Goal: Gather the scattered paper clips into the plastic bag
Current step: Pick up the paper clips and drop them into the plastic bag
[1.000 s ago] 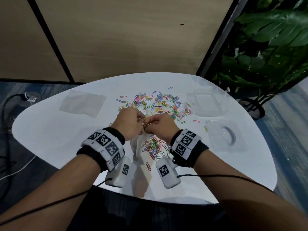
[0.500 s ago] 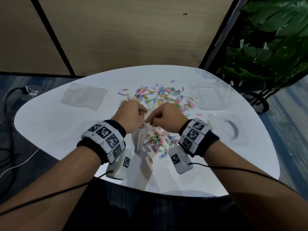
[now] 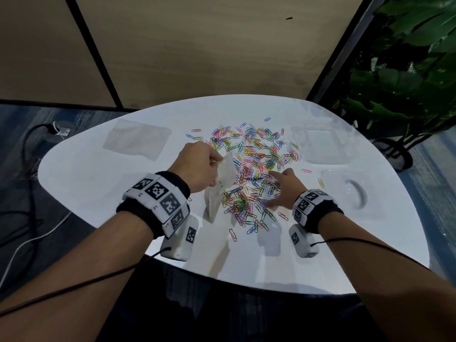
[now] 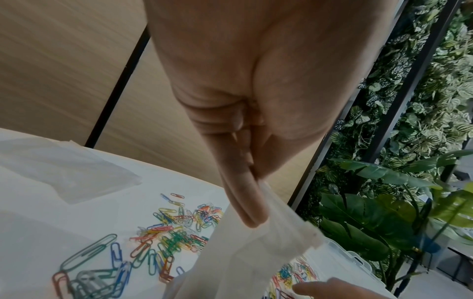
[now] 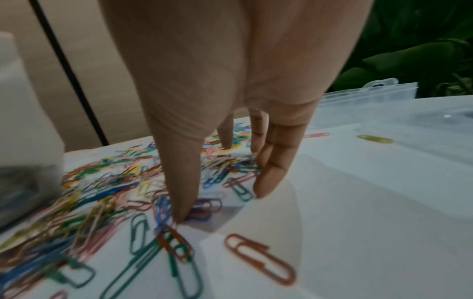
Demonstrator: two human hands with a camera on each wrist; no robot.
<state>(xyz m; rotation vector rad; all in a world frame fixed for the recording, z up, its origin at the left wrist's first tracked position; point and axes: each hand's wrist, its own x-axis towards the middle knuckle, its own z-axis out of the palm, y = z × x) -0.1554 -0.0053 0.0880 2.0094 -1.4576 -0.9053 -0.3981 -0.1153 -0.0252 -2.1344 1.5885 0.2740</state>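
Coloured paper clips (image 3: 256, 154) lie scattered over the middle of the white table (image 3: 98, 183), with a second heap (image 3: 244, 201) nearer me. My left hand (image 3: 197, 166) pinches the top edge of a clear plastic bag (image 3: 222, 186) and holds it upright above the table; the left wrist view shows the pinch on the bag (image 4: 258, 242). My right hand (image 3: 281, 186) is spread, fingers straight, its tips down on the clips (image 5: 143, 194) of the near heap just right of the bag. It holds nothing that I can see.
Another flat clear bag (image 3: 137, 139) lies at the back left. A clear plastic box (image 3: 323, 144) and a clear lid (image 3: 345, 191) sit on the right side. A leafy plant (image 3: 407, 82) stands beyond the right edge. Cables run over the floor at the left.
Both hands were together at the bag's mouth. Now my right hand has left the bag and dropped, spread, onto the clips to the right; my left hand still holds the bag up.
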